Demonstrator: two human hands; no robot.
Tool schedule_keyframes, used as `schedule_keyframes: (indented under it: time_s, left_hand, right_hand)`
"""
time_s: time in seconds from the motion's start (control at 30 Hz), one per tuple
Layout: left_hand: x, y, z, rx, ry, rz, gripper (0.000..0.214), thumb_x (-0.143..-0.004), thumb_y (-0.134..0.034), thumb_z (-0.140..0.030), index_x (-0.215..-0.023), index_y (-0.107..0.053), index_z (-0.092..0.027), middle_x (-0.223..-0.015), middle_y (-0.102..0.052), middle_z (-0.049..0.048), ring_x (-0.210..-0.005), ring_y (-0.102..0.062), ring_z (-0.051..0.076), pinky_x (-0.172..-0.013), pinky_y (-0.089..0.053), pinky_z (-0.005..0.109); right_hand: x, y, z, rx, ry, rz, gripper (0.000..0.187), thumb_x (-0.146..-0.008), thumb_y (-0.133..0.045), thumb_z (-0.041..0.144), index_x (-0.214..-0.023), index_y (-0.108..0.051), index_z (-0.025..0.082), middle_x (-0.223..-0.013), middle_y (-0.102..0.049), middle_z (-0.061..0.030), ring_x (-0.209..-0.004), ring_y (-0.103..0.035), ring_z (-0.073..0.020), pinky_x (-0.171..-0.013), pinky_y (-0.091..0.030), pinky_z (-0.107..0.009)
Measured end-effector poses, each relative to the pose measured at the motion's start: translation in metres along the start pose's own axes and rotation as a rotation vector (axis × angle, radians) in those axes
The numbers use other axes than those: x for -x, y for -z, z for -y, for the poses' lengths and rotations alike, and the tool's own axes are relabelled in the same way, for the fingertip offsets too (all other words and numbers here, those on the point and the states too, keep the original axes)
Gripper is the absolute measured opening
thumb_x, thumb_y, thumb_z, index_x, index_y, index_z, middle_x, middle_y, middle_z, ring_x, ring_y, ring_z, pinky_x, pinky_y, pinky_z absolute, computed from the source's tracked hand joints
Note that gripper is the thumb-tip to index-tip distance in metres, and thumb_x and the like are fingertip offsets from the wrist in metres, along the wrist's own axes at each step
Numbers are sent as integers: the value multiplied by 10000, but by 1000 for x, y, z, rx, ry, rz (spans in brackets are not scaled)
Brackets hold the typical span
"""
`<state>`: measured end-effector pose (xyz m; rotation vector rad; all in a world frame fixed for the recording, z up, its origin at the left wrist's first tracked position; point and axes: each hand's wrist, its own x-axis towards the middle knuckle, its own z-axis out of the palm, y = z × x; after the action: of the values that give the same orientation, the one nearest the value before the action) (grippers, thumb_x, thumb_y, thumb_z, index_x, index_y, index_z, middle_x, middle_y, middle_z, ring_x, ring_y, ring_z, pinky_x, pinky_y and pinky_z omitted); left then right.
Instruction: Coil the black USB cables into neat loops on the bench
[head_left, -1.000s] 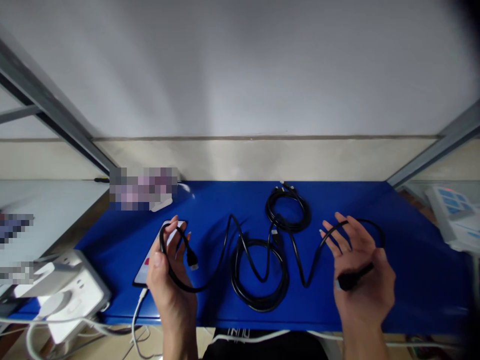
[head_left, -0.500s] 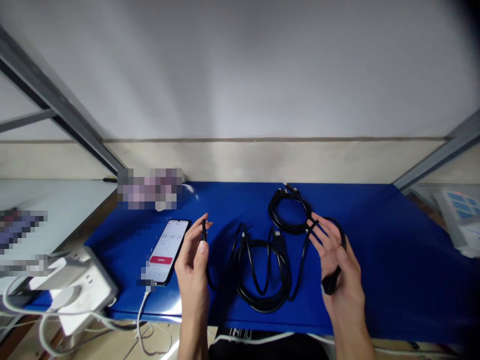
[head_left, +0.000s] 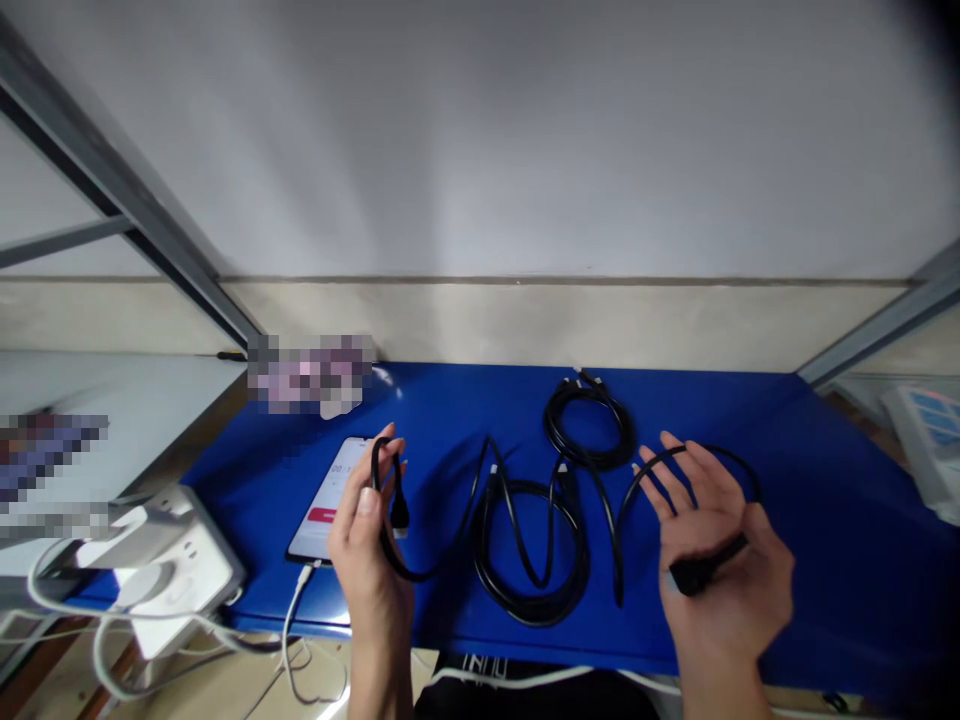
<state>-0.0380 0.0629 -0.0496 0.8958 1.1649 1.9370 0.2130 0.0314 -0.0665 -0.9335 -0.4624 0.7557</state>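
A black cable [head_left: 616,560] sags in loops between my two hands, across the middle of the blue table. My left hand [head_left: 375,555] pinches it between thumb and fingers near one end, and the plug [head_left: 400,515] dangles beside the fingertips. My right hand [head_left: 724,570] is palm up with its fingers spread. The cable passes over those fingers, bends behind the hand and comes back under the thumb, its black plug [head_left: 691,575] lying across the palm. Below the sagging loops rests a coiled black cable [head_left: 532,612]; another coiled black cable [head_left: 553,435] lies farther back.
A phone [head_left: 315,540] with a white charging lead lies left of my left hand. A white power strip [head_left: 202,560] with plugs sits at the table's left edge. A blurred-out pinkish item [head_left: 311,375] stands at the back left, against a pale wall [head_left: 510,330].
My right hand has moved right and turned its palm up, with the plug across it. In my left hand the cable end has flipped over, so its plug now hangs downward.
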Motion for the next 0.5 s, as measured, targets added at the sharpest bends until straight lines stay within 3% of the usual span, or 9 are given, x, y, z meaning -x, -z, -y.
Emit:
schedule_keyframes:
  time_s: [0.2, 0.4, 0.5]
  left_hand:
    - [1, 0, -1, 56, -87, 0, 341, -942, -702, -506, -1118, -824, -240, -1434, -741, 102, -1322, -683, 341, -1164, -482, 461]
    - [-2, 3, 5, -35, 63, -3, 288, -966, -711, -466, -1095, -828, -237, -1408, -752, 97, -1353, -658, 328, -1188, -453, 449]
    - [-2, 3, 7, -5, 47, 29, 304, -982, -678, -472, -1101, -831, -237, -1431, -738, 94, -1377, -642, 327, -1180, -460, 430]
  right_hand:
    - [1, -4, 1, -29, -18, -9, 495, -1015, -469, 562, -1234, -780, 245, -1494, -689, -118, -1422, -616, -417, -1282, -255, -709]
    - [-1, -3, -3, 9, -50, -43, 430, -970, -573, 521, -1198, -795, 231, -1443, -720, -107, -1388, -640, -392, -1286, -290, -664]
    - [-2, -3, -4, -2, -47, -44, 445, -976, -563, 536, -1201, -795, 230, -1447, -719, -110, -1377, -650, -389, -1283, -297, -665]
